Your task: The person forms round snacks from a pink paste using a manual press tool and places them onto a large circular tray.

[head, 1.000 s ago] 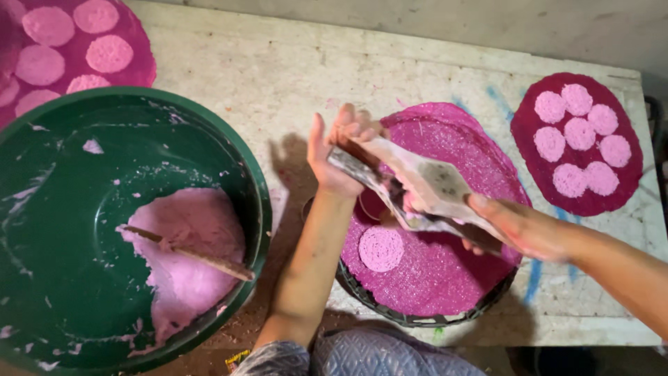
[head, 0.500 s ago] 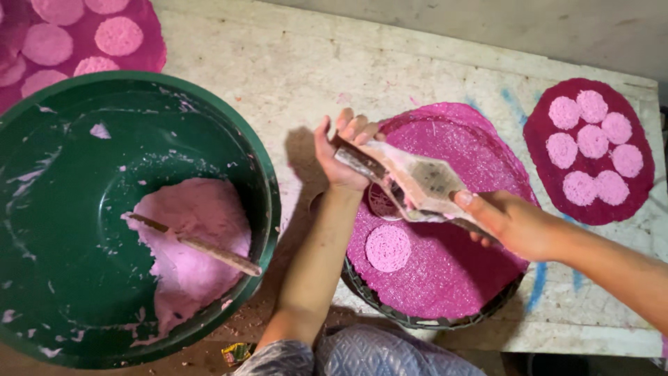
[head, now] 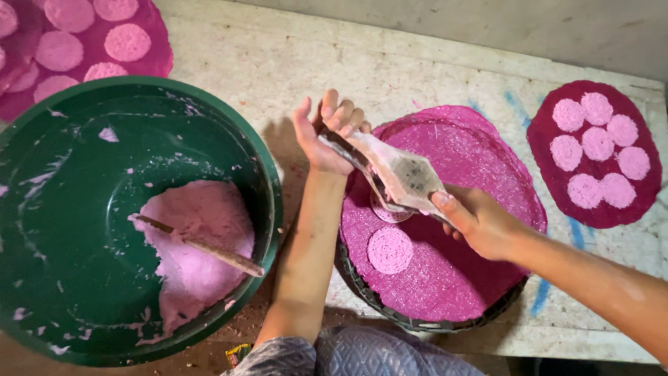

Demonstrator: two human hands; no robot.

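Note:
My left hand grips the far end of a flat, batter-smeared press tool, and my right hand grips its near end. The tool is held low over a round magenta mesh tray. One pale pink disc lies on the tray just below the tool, and a second disc shows partly under it. The tray rests on top of a dark basket rim.
A big green basin at my left holds pink batter and a wooden stick. A magenta mat with several pink discs lies at the right, another such mat at the upper left, on a worn white table.
The view has shifted slightly; both hands keep their hold on the tool, which has lowered a little closer to the tray above the second disc.

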